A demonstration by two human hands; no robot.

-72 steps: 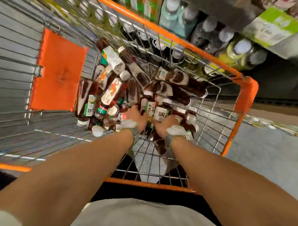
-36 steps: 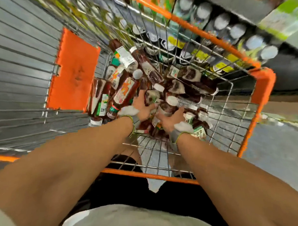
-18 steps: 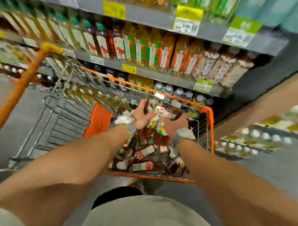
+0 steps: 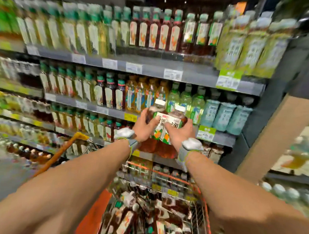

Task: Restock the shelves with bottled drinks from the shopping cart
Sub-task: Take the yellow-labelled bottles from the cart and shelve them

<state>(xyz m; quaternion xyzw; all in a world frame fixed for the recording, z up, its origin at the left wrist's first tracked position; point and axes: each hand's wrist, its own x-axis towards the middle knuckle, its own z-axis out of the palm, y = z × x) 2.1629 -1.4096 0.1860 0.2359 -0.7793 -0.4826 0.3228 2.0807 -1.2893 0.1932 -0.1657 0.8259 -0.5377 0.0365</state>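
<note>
Nearest, under my forearms: orange shopping cart [image 4: 202, 197], brown piled bottles [image 4: 147, 213] lying inside. Above it, my left hand [image 4: 144, 127], fingers curled round the left tea bottle [image 4: 155, 109]. My right hand [image 4: 177, 133], fingers curled round the right tea bottle [image 4: 176, 116]. Both bottles upright, touching, white-capped. Beyond: stocked shelves [image 4: 152, 67].

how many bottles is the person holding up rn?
2. Brown plastic tea bottles, white caps, green-white labels, held side by side before the shelves: the left bottle in the left hand, the right bottle in the right hand. None seems hidden behind them.
</note>
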